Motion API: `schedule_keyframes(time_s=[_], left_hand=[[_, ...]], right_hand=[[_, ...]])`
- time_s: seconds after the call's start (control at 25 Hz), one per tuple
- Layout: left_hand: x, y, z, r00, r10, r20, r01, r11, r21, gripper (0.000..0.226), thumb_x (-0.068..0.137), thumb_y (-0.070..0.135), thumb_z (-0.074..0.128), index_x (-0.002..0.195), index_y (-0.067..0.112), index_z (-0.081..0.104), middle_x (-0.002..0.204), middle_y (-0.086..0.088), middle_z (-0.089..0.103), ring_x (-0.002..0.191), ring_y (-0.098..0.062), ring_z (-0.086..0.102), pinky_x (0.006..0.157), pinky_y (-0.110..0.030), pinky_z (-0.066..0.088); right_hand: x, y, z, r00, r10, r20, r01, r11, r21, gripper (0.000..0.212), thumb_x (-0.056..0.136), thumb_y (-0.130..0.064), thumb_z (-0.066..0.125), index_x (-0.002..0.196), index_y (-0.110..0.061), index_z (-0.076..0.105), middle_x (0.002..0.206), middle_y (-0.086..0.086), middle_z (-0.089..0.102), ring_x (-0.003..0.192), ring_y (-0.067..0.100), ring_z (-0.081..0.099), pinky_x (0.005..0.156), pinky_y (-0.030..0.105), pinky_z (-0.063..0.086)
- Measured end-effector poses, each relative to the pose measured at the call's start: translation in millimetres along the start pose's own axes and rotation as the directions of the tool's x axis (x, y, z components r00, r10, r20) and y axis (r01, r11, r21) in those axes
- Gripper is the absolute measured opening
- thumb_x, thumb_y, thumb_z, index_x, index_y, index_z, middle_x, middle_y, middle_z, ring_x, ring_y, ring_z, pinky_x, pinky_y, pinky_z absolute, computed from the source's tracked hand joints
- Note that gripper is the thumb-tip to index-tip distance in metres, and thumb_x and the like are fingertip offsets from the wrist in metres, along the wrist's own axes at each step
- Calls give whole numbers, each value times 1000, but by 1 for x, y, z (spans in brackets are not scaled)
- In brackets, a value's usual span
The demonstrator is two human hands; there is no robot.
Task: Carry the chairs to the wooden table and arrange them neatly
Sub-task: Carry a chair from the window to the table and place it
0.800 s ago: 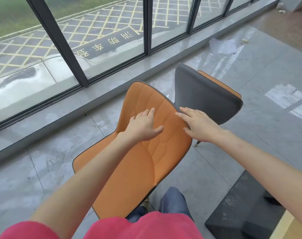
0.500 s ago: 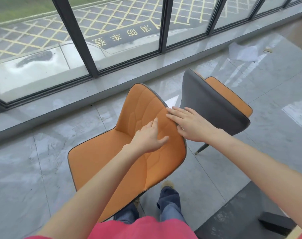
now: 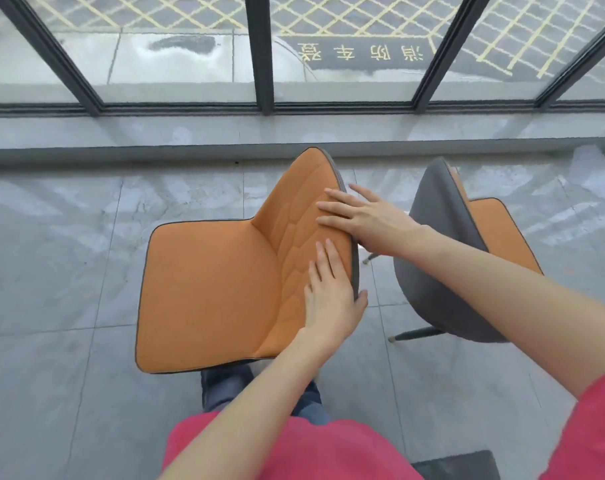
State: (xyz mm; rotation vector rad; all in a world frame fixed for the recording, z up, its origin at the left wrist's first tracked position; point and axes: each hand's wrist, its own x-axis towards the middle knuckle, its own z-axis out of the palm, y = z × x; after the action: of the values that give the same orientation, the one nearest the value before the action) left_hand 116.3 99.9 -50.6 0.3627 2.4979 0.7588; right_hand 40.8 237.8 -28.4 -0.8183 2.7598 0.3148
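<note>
An orange chair (image 3: 207,292) with a quilted backrest and grey piping stands right in front of me, seat to the left, backrest to the right. My left hand (image 3: 332,296) holds the backrest's near edge, fingers flat on the orange front and thumb hooked behind it. My right hand (image 3: 367,216) grips the same edge farther up, fingers over the front. A second chair (image 3: 436,258) with a grey back and an orange seat stands just to the right, facing away. The wooden table is out of view.
A glass wall with dark frames (image 3: 259,64) and a low grey ledge (image 3: 121,136) run across the far side. The floor is glossy grey tile (image 3: 52,271). A dark grey block (image 3: 460,465) shows at the bottom right. My legs are under the chair's near edge.
The orange chair has swung so that its seat points left and its backrest stands edge-on. Both hands have slid to the backrest's edge, thumbs behind it. The view has turned towards the window.
</note>
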Motion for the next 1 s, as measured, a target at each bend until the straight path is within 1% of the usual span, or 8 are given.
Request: schedule_keyframes(time_s=[0.16,0.24,0.4,0.52,0.64,0.76,0.88,1.0], left_hand=[[1,4,11,994,-46,-97,39,997,-72,87,90,27,50,146,11,-15,157,-8,-11,145,-29,4,115,-41,24],[0,4,14,991,-58,-118,45,993,-114,87,89,27,51,147,14,-13,158,-5,-9,145,-27,5,113,-40,27],[6,11,15,977,-171,-125,144,969,-199,92,87,34,56,147,16,-12,158,-6,-4,145,-26,8,110,-43,32],[9,14,16,969,-223,-104,197,955,-221,92,88,29,57,147,13,-12,158,-9,0,145,-26,9,111,-43,31],[8,10,15,976,-202,-84,179,959,-218,89,88,23,55,147,12,-11,158,-6,3,144,-26,14,110,-42,32],[4,5,15,991,-130,-45,117,969,-216,87,85,20,55,148,14,-5,157,-5,13,139,-28,28,106,-40,36],[-1,-2,16,998,-65,19,67,987,-148,89,81,22,56,148,16,-3,155,-3,20,128,-31,42,96,-39,40],[-14,-13,17,998,-6,66,13,995,-100,91,77,23,57,148,19,0,153,-2,28,122,-31,48,92,-36,42]], right_hand=[[28,15,-9,978,-178,109,188,978,-93,55,89,-18,52,141,-24,34,153,-2,28,146,17,9,118,41,-1],[27,20,-9,974,-202,100,210,974,-81,52,89,-21,52,139,-24,37,150,-3,34,145,16,13,118,40,1],[24,14,-9,982,-177,63,181,980,-77,47,89,-16,51,135,-21,42,145,-3,40,145,16,16,118,39,1],[20,8,-8,992,-113,56,118,990,-81,44,90,-10,46,133,-20,42,144,-3,40,144,15,15,118,38,-1],[16,2,-9,997,-64,35,66,996,-61,42,92,-8,41,132,-19,44,144,-3,41,144,14,15,118,37,-2],[8,-7,-9,998,-17,62,22,997,-70,40,94,-8,39,132,-19,44,145,-3,41,144,14,15,118,36,-2],[-4,-16,-9,997,45,65,-42,998,-41,38,96,-10,36,131,-20,46,145,-4,41,144,13,15,118,34,-1],[-17,-35,-7,991,107,84,-106,994,-18,38,96,-9,36,131,-20,48,145,-5,41,144,13,15,118,34,-1]])
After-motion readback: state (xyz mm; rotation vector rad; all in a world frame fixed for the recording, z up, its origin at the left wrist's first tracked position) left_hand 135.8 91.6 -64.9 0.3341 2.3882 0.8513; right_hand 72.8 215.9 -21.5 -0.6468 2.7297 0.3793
